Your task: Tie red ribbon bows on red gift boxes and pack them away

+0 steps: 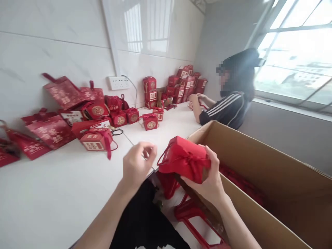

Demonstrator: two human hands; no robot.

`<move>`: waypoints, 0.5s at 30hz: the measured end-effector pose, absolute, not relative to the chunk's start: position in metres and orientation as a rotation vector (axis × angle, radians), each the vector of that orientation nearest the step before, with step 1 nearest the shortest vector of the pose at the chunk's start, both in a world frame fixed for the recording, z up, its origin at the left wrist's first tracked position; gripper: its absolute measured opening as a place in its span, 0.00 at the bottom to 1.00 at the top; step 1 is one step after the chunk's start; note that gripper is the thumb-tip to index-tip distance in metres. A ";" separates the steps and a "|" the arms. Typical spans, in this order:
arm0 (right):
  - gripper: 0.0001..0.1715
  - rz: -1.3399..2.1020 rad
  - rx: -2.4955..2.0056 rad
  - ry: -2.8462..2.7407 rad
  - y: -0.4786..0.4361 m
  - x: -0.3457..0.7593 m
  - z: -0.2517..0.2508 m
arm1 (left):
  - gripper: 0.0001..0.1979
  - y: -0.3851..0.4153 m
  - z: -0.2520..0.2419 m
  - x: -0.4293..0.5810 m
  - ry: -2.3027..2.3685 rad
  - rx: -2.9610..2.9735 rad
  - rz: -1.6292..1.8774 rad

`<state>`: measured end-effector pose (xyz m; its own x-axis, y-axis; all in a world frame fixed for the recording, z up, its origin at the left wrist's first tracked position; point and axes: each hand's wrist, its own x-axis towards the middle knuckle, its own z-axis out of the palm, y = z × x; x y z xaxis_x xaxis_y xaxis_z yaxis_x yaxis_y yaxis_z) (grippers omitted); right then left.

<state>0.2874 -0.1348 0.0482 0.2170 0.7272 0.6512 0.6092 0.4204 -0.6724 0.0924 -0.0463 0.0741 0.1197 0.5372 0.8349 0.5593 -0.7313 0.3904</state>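
Note:
My right hand (pixel 210 180) grips a small red gift box (pixel 183 159) with a red ribbon bow, held just past the white table's front edge and beside a large cardboard carton (pixel 269 162). A little left of the box, my left hand (pixel 137 164) hovers over the table edge with its fingers curled in a loose pinch; what it holds, if anything, is too small to see. A loop of red ribbon hangs from the box's left side.
Several red gift boxes (pixel 149 121) and red paper bags (pixel 53 131) lie along the white table (pixel 64 186) by the wall. Another person (pixel 229 105) sits at the far end handling red boxes. More boxes (pixel 185 84) are stacked in the corner. A red stool (pixel 193 216) stands below.

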 end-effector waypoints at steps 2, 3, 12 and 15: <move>0.53 0.408 -1.294 -1.119 -0.147 0.311 0.054 | 0.04 -0.023 0.072 0.110 -1.405 -2.477 -1.568; 0.49 0.580 -1.269 -0.931 -0.152 0.323 0.058 | 0.05 -0.013 0.069 0.122 -1.424 -2.606 -1.473; 0.15 1.337 -0.830 -0.094 -0.171 0.388 0.080 | 0.08 0.004 0.012 0.246 -0.578 -3.262 -1.110; 0.15 1.309 -0.808 -0.102 -0.175 0.396 0.075 | 0.06 0.002 0.002 0.263 -0.546 -3.293 -1.065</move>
